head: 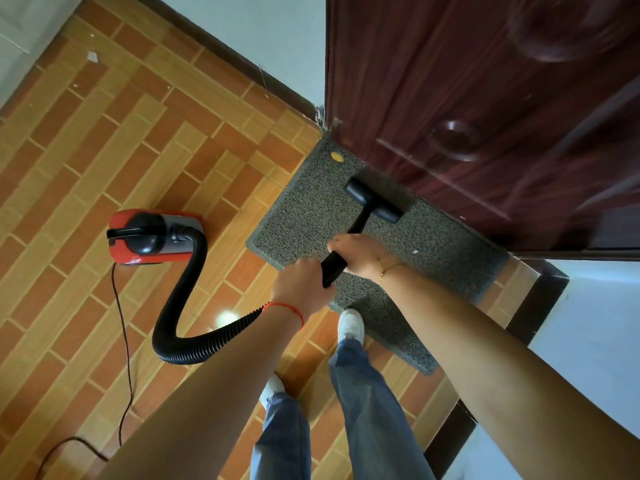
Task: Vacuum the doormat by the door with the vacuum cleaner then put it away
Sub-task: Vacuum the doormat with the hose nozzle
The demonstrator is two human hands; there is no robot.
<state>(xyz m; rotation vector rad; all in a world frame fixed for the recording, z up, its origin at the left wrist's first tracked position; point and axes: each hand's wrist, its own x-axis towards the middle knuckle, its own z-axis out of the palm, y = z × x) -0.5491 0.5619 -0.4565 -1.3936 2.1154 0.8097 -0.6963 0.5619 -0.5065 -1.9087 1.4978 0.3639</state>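
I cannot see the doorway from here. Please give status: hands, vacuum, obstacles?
Both hands, left and right, grip the wand. Nozzle on doormat, near door. Yellow disc lies on mat corner.

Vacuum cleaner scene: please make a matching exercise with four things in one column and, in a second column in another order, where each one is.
Things:
1. vacuum cleaner body
2. floor nozzle
3. yellow disc
4. right shoe

Places:
A. at the doormat's corner near the door frame
B. on the tiled floor, left of the doormat
C. on the doormat's near edge
D. on the doormat, close to the door

Pairs: 1-B, 2-D, 3-A, 4-C
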